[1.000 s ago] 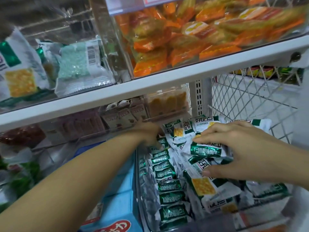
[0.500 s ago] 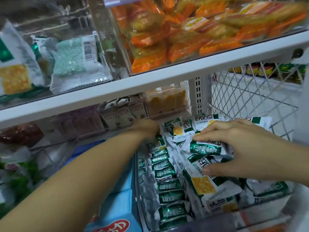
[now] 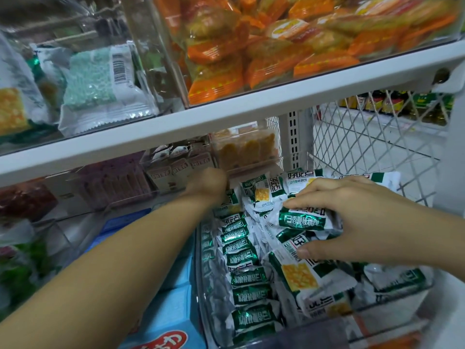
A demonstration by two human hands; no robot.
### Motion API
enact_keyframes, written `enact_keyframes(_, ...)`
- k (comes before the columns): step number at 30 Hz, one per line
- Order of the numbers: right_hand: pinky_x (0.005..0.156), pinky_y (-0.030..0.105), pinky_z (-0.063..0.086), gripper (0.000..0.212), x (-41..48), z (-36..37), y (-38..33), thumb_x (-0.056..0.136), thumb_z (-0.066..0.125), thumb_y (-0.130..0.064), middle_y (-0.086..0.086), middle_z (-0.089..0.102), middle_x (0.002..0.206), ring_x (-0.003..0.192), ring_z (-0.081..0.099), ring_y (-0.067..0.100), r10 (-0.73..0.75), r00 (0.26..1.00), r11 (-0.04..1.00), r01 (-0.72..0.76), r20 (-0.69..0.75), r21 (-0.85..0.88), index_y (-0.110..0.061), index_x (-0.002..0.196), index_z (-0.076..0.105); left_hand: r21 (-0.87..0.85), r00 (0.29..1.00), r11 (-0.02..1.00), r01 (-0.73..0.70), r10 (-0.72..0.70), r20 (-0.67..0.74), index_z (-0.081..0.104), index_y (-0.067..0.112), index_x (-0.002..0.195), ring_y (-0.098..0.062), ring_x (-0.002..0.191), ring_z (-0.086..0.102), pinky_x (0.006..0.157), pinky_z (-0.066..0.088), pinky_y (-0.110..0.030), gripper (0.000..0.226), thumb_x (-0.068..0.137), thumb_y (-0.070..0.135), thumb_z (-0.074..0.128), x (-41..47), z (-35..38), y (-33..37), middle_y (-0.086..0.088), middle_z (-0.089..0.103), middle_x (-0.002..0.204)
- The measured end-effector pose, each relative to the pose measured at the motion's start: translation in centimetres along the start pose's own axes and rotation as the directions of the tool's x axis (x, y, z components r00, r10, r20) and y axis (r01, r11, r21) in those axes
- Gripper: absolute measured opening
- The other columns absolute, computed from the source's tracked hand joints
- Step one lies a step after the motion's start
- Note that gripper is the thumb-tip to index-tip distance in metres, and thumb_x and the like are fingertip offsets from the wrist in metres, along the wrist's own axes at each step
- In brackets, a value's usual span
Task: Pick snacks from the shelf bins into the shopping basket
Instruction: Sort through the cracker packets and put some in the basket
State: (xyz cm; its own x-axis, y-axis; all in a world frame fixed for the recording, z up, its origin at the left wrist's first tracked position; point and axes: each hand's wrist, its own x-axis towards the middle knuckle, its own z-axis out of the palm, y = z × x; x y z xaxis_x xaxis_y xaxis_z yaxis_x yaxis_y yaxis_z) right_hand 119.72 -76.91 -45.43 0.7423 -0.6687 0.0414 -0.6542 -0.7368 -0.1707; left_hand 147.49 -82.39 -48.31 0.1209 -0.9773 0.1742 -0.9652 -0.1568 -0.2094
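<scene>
A clear shelf bin [image 3: 204, 285] on the lower shelf holds several green-and-white snack packets [image 3: 249, 293]. My right hand [image 3: 364, 222] is over the middle of the pile. Its fingers and thumb pinch a small bunch of these packets, a green one [image 3: 302, 219] on top. My left hand [image 3: 210, 183] reaches along the bin's left side to its far end, under the shelf board. Only its back and wrist show; the fingers are hidden. No shopping basket is in view.
A white shelf board [image 3: 226, 117] hangs low over the bin. Above it are orange snack packs [image 3: 276, 46] and white-green bags [image 3: 95, 84]. Blue boxes [image 3: 171, 311] lie left of the bin. White wire mesh [image 3: 364, 147] closes the right side. Small clear bins [image 3: 246, 149] stand behind.
My left hand has slid slightly further back along the bin. My right hand keeps the same hold on the packets and has hardly moved.
</scene>
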Motion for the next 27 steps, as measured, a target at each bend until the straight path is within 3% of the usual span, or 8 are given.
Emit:
enact_keyframes(4,0.089,0.018,0.017,0.078,0.0,0.0,0.0,0.065,0.042,-0.083,-0.034,0.032,0.13,0.098,0.027,-0.005,-0.001,1.0,1.0,0.001,0.0,-0.001,-0.058,0.138,0.025,-0.032,0.995,0.999,-0.01,0.013,0.095,0.062,0.017,0.109,-0.024,0.103,0.059,0.073,0.04,-0.029,0.023,0.088,0.025,0.068,-0.1,-0.4,0.1,-0.004,0.064,0.113)
enact_keyframes(8,0.089,0.019,0.018,0.079,0.0,0.1,0.2,0.064,0.042,-0.084,-0.034,0.034,0.128,0.1,0.029,-0.004,-0.01,1.0,1.0,0.01,-0.006,0.016,-0.058,0.137,0.027,-0.144,0.999,0.988,0.053,-0.054,-0.005,0.063,0.017,0.109,-0.023,0.098,0.06,0.075,0.046,-0.031,0.018,0.091,0.015,0.062,-0.7,0.1,-0.3,-0.006,0.065,0.111)
enact_keyframes(11,0.089,0.019,0.019,0.079,0.0,0.0,0.2,0.064,0.041,-0.083,-0.033,0.035,0.128,0.104,0.03,-0.002,-0.011,1.0,1.0,0.011,-0.004,0.013,-0.058,0.137,0.027,-0.017,0.993,0.998,0.069,-0.07,-0.1,0.063,0.019,0.105,-0.023,0.089,0.062,0.071,0.047,-0.033,0.016,0.09,0.014,0.06,-0.9,0.1,0.2,-0.004,0.067,0.101)
enact_keyframes(15,0.09,0.019,0.02,0.079,0.0,0.1,0.2,0.064,0.042,-0.084,-0.033,0.034,0.128,0.104,0.029,-0.003,-0.011,1.0,1.0,0.011,0.002,0.018,-0.058,0.137,0.027,0.133,0.99,0.99,0.052,-0.033,-0.139,0.06,0.022,0.099,-0.023,0.088,0.063,0.084,0.044,-0.037,0.013,0.088,0.015,0.057,-0.7,-0.1,0.6,0.0,0.067,0.092)
enact_keyframes(20,0.09,0.019,0.02,0.08,0.1,0.0,0.2,0.063,0.039,-0.084,-0.033,0.035,0.126,0.102,0.032,-0.003,-0.014,1.0,1.0,0.014,-0.007,0.01,-0.058,0.137,0.027,0.112,0.999,0.994,0.022,-0.024,0.02,0.065,0.016,0.096,-0.024,0.083,0.06,0.063,0.043,-0.031,0.009,0.088,0.017,0.061,0.0,-0.1,0.0,-0.005,0.066,0.097)
enact_keyframes(27,0.087,0.018,0.02,0.081,0.2,0.1,0.4,0.062,0.04,-0.085,-0.034,0.034,0.127,0.088,0.031,-0.013,-0.026,1.0,0.999,0.026,-0.003,0.025,-0.057,0.137,0.029,-0.143,0.956,0.987,-0.07,0.107,0.274,0.065,0.012,0.118,-0.02,0.104,0.06,0.081,0.043,-0.027,0.033,0.088,0.026,0.067,0.5,-0.9,-0.6,-0.004,0.066,0.118)
